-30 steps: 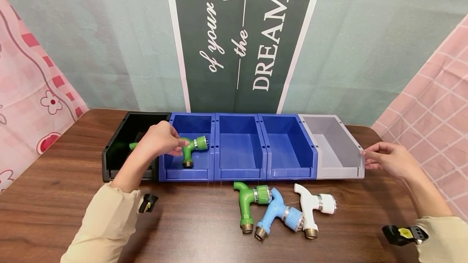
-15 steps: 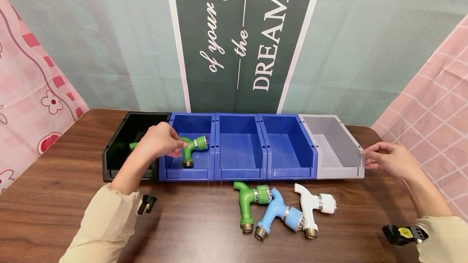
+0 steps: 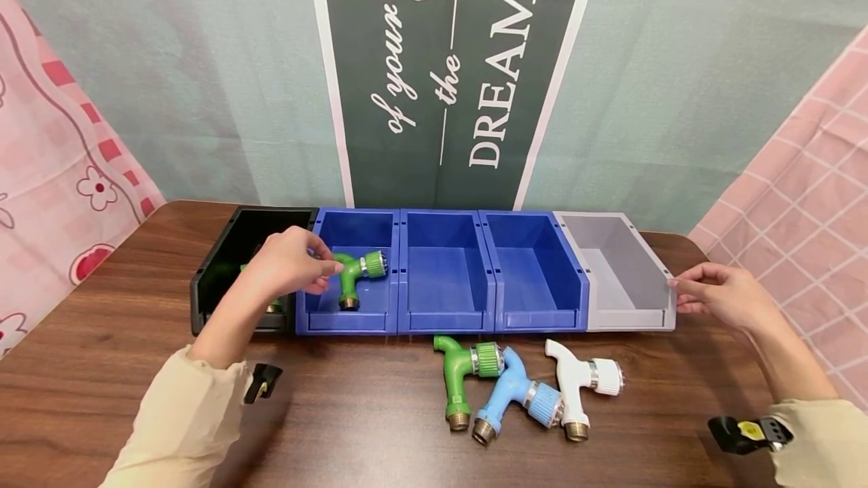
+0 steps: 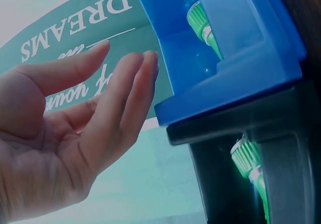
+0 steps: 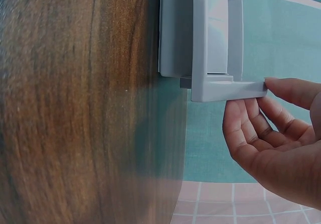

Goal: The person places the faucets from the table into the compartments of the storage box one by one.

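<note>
My left hand (image 3: 288,266) hovers above the left side of the leftmost blue bin (image 3: 348,323), fingers loosely bent. Nothing lies between its thumb and fingers in the left wrist view. Just right of the fingertips, a green tap (image 3: 349,282) with a brass threaded end lies in that bin. Another green tap (image 4: 246,158) sits in the black bin (image 3: 210,296), partly hidden by my left forearm in the head view. At the far right, my right hand (image 3: 725,296) pinches the side rim of the grey bin (image 3: 631,320) between thumb and fingers.
Between the leftmost blue bin and the grey one stand a middle blue bin (image 3: 445,322) and a right blue bin (image 3: 540,320). In front on the wooden table (image 3: 366,413) lie a green tap (image 3: 455,382), a light blue tap (image 3: 507,393) and a white tap (image 3: 575,386).
My left hand has let go of the green tap in the leftmost blue bin and drawn slightly left. That tap stays where it was. The right hand keeps its hold on the grey bin.
</note>
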`<control>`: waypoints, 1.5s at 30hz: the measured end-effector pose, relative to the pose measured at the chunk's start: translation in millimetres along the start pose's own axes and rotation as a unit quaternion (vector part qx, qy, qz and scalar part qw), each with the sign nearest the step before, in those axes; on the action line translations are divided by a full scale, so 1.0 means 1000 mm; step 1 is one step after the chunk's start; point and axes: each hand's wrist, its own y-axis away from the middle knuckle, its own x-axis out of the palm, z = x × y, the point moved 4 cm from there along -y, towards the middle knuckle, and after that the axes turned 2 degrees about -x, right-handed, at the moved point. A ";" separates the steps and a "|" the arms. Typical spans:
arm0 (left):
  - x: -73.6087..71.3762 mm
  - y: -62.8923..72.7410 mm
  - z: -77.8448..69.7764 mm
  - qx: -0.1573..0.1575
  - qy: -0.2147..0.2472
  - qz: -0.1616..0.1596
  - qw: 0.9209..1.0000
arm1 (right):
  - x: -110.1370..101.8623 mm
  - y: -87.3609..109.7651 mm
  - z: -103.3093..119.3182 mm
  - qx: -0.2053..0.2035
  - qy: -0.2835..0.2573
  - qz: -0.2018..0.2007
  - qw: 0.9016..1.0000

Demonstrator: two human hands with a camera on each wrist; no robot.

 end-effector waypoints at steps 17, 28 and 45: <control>-0.024 0.018 0.020 0.030 -0.059 -0.046 0.997 | 0.000 0.001 0.001 -0.005 0.000 -0.002 1.000; -0.034 0.025 0.049 0.031 -0.052 -0.054 0.997 | 0.000 0.001 0.001 -0.009 -0.004 -0.001 1.000; -0.055 0.037 0.098 0.011 -0.059 -0.077 0.995 | 0.000 0.001 0.000 -0.012 -0.005 -0.005 1.000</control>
